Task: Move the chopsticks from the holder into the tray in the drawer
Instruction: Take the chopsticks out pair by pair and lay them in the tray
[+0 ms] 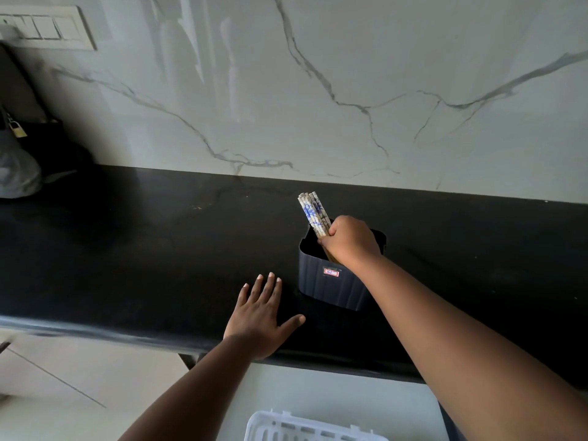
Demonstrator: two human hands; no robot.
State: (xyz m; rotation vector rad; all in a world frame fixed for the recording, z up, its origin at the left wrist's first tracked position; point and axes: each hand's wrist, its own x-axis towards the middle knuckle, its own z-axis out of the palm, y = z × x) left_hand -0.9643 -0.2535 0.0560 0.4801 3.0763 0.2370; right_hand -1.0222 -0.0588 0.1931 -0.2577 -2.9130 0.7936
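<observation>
A dark ribbed holder (334, 283) with a small red label stands on the black counter (143, 249). Several pale chopsticks (313, 213) with blue flower print stick up out of it, leaning left. My right hand (350, 241) is over the holder's mouth, fingers closed around the bundle of chopsticks. My left hand (262, 316) lies flat on the counter just left of the holder, fingers spread, holding nothing. A white slotted tray (305, 428) shows at the bottom edge, inside the open drawer (318, 393) below the counter.
A marble-patterned wall (318, 90) rises behind the counter. A switch plate (47, 28) is on the wall at top left. A grey bag with a padlock (16, 154) sits at the far left of the counter.
</observation>
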